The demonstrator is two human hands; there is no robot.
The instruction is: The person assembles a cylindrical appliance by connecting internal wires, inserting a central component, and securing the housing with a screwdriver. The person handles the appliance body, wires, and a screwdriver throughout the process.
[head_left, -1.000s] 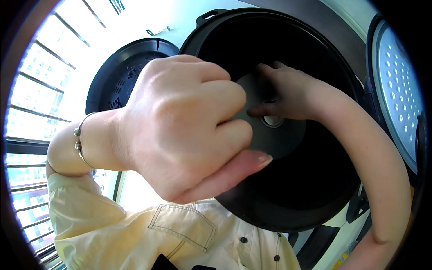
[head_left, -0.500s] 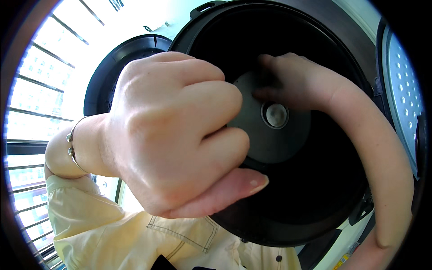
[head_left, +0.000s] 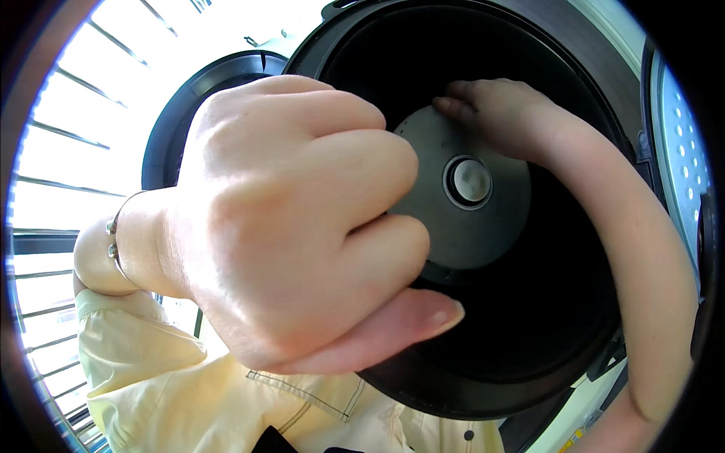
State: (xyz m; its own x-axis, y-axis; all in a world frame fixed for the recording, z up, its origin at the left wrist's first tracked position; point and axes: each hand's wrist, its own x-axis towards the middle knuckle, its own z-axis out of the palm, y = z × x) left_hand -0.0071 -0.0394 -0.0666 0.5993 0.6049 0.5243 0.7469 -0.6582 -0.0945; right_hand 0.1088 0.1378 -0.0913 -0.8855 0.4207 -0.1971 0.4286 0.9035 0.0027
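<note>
Bright barred windows point(head_left: 45, 174) fill the background as a left hand point(head_left: 294, 219), fingers clamped on the rim, steadies a black cooker point(head_left: 529, 332); the right hand point(head_left: 506, 113), fingers together, presses on its grey heating plate point(head_left: 468, 219).

bright daylight through a window point(head_left: 53, 151) on the left, crossed by thin dark bars point(head_left: 45, 185) bending toward the rim. glare washing out everything beyond the glass. pale wall point(head_left: 604, 19) at upper right. rest of the room hidden from view.
</note>
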